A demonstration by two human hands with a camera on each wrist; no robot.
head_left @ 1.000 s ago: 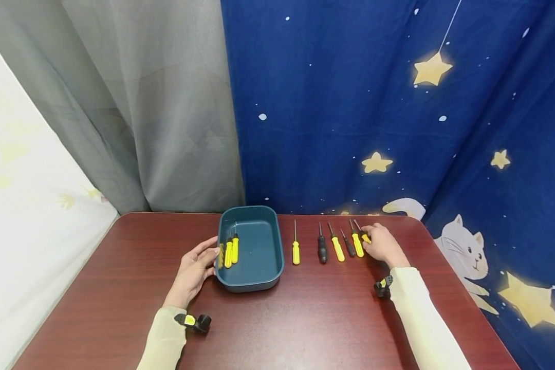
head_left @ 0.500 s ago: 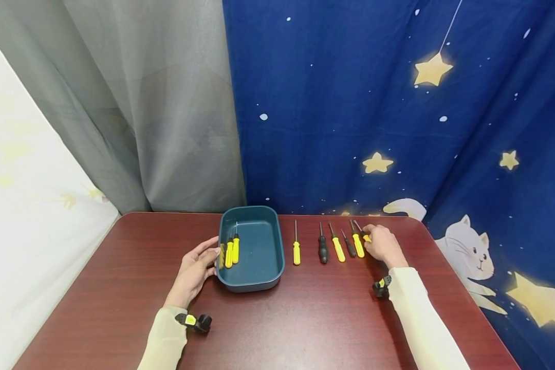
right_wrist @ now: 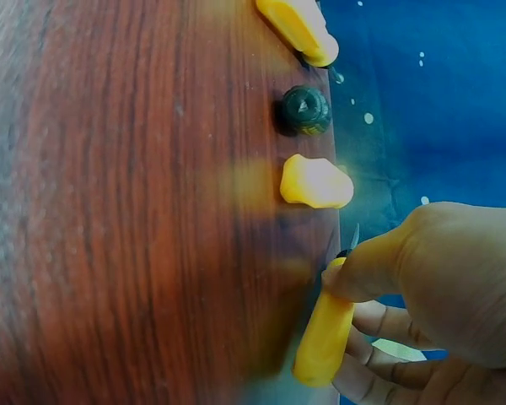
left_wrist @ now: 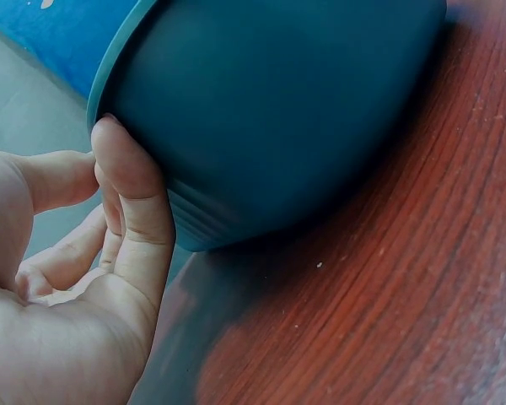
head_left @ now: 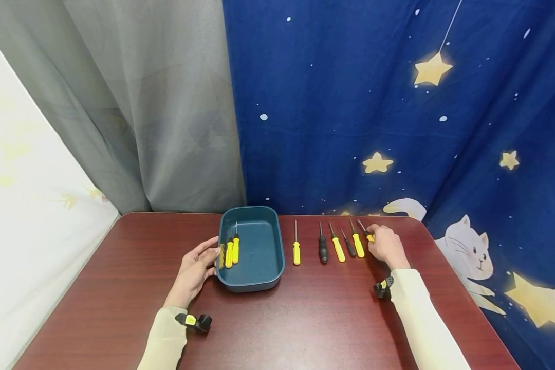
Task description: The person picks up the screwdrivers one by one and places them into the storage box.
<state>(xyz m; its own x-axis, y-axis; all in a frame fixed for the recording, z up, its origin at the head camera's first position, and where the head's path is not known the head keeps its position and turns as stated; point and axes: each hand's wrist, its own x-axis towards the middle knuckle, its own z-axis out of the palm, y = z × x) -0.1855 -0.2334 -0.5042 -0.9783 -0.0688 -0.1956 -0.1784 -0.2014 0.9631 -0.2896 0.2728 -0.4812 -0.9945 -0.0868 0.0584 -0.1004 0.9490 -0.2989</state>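
My left hand (head_left: 189, 275) pinches the left rim of a dark teal plastic bin (head_left: 259, 257), thumb on the rim and fingers against the outer wall. Inside, along the left wall, lie yellow-handled screwdrivers (head_left: 235, 252). At the far right of the row, my right hand (head_left: 387, 246) pinches a screwdriver by its yellow handle (right_wrist: 323, 342), between thumb and fingers. Its shaft (head_left: 362, 225) points away to the back left; the palm covers part of the handle in the head view. Just left of it lies another yellow-handled screwdriver (head_left: 359, 247).
Further left in the row are a small black screwdriver (head_left: 350, 248), a yellow one (head_left: 338, 250), a thicker black one (head_left: 322, 250) and a lone yellow one (head_left: 296, 252) nearest the bin. Curtains (head_left: 324, 128) hang behind the table's (head_left: 277, 329) back edge.
The right hand has shifted slightly to the right, and the screwdriver in its fingers has moved with it, away from its neighbour. The left hand and the bin stay put.
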